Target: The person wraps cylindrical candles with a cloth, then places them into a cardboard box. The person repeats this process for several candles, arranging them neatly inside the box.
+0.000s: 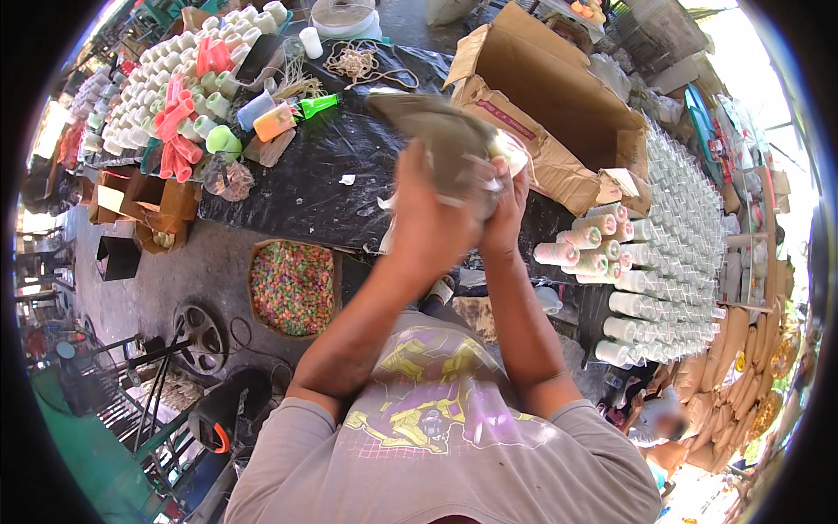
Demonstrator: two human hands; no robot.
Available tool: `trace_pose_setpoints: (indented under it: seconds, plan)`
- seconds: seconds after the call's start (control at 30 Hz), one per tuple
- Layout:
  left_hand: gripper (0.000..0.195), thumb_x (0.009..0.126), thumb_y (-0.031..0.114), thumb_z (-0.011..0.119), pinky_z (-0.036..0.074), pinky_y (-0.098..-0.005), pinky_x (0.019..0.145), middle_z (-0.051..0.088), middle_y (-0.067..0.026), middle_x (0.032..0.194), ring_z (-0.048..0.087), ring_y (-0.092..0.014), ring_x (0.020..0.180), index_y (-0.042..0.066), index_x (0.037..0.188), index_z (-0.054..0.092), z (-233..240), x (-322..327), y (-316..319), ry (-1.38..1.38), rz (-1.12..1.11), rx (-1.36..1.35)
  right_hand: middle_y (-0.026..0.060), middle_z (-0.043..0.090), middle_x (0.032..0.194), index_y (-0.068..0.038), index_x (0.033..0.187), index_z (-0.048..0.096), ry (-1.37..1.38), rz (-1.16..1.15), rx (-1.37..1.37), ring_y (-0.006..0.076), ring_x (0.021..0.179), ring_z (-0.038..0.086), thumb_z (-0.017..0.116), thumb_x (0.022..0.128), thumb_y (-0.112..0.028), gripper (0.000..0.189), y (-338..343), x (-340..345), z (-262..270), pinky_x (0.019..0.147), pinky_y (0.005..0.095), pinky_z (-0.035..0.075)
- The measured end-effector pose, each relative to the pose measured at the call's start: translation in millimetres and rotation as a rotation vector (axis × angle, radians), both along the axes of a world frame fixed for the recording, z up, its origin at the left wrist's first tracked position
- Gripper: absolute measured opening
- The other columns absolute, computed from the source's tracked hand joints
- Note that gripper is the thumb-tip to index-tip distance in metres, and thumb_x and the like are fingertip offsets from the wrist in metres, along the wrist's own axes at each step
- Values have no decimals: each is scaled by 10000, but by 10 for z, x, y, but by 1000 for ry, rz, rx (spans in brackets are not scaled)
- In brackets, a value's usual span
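Both hands are raised together over the black-covered table [281,196]. My left hand [429,219] grips a grey-brown cloth-like piece [452,134], badly blurred by motion; its exact kind cannot be told. Close against it, my right hand [507,206] has its fingers bent around a pale, whitish object [510,149]. That object is partly covered by the fingers and the grey-brown piece. Below the hands, a whitish scrap [387,239] shows at the table's near edge. Just beyond them stands an open cardboard box [556,147] with bent flaps.
Thread cones [582,242] stand at the right beside rows of white spools [645,281]. More white cones [163,85], pink tubes [177,141], a green bottle [319,105] and rope [353,62] lie left. A container of colourful pieces [291,288] sits on the floor. Another person [661,419] is at lower right.
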State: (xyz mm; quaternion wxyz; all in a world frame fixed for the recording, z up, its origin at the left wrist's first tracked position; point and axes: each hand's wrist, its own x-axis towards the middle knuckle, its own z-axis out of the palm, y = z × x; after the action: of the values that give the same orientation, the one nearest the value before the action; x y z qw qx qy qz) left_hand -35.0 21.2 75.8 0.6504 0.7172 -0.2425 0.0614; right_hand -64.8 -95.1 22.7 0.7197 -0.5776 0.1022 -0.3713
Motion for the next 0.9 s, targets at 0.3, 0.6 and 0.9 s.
trace_pose_setpoints:
  seconds: [0.3, 0.6, 0.9]
  plan:
    - [445, 867, 33, 685, 542, -342, 887, 688, -115, 1135, 684, -205, 1033, 7, 1288, 541, -982, -88, 275, 398, -230, 18, 125, 594, 1000, 37, 1267, 544, -352, 333, 362, 223, 825, 566, 454, 978, -620, 723, -515, 65, 851, 741, 333, 484]
    - [136, 946, 114, 644, 507, -315, 787, 682, -97, 971, 644, -177, 897, 10, 1035, 647, 82, -73, -20, 352, -39, -303, 150, 650, 1130, -34, 1321, 509, -109, 312, 282, 232, 948, 650, 419, 1016, -568, 622, -298, 6, 703, 864, 371, 520]
    - [301, 871, 11, 625, 530, -361, 822, 729, -132, 994, 706, -255, 920, 52, 1166, 671, -744, 38, -66, 248, -135, 69, 153, 588, 1062, 18, 1384, 472, -429, 613, 577, 225, 855, 545, 446, 1001, -570, 702, -538, -23, 761, 772, 371, 468]
